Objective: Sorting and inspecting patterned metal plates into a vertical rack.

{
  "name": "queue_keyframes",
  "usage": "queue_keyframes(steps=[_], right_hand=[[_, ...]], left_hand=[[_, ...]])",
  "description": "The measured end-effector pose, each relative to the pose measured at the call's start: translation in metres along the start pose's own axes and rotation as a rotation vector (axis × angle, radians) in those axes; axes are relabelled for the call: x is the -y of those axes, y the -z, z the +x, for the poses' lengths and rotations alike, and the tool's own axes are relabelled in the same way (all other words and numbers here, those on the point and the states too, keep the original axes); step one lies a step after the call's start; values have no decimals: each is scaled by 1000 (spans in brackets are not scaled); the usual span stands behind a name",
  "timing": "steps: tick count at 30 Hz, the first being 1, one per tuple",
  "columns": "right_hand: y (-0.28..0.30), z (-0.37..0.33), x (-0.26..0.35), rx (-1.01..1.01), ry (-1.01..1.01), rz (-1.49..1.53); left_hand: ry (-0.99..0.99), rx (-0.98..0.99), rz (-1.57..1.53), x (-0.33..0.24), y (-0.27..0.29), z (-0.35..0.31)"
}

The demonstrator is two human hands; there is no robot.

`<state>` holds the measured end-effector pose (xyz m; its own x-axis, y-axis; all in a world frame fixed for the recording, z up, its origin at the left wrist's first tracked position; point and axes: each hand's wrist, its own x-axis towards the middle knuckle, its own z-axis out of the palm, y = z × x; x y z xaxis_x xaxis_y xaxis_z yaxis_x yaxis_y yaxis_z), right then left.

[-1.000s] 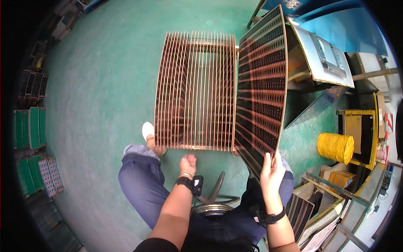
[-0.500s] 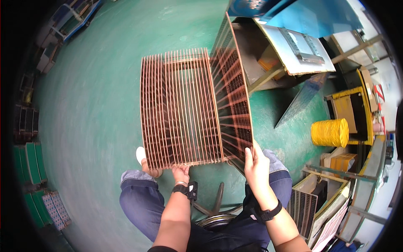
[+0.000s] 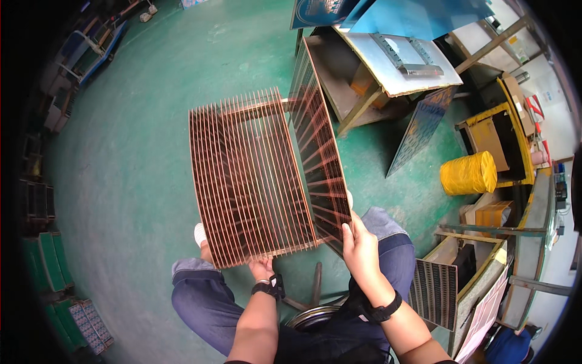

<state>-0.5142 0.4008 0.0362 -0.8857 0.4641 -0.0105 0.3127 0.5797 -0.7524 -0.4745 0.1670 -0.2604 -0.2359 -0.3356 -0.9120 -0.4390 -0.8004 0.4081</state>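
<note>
A rack of thin copper-coloured panels [image 3: 254, 176] stands before me, its several panels on edge in a row with narrow gaps. To its right, one larger-looking copper-coloured panel [image 3: 324, 145] with a dark dotted pattern stands tilted, separated from the row by a gap. My right hand [image 3: 362, 247] grips this panel at its near edge, thumb on the face toward me. At the near lower end of the rack, my left hand [image 3: 262, 268] is curled against the edges; its fingertips are partly hidden.
At the upper right stands a table [image 3: 418, 82] with a metal fixture on it. A dark panel [image 3: 421, 130] leans against it. Further right are a yellow wrapped drum [image 3: 470, 174], yellow-edged shelving [image 3: 515, 176] and a crate [image 3: 485, 246]. Green boxes [image 3: 54, 258] line the left side.
The view has turned slightly, so the rack and the single panel sit lower and further left. My right hand keeps its grip on the panel; my left hand stays at the rack's near end.
</note>
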Motion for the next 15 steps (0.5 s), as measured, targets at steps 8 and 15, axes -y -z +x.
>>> queue_keyframes(steps=[8, 15], right_hand=[[-4, -14, -6, 65, 1, 1], [-59, 4, -39, 160, -72, -193]], left_hand=[[202, 95, 172, -10, 51, -8], [418, 912, 1333, -44, -22, -170]])
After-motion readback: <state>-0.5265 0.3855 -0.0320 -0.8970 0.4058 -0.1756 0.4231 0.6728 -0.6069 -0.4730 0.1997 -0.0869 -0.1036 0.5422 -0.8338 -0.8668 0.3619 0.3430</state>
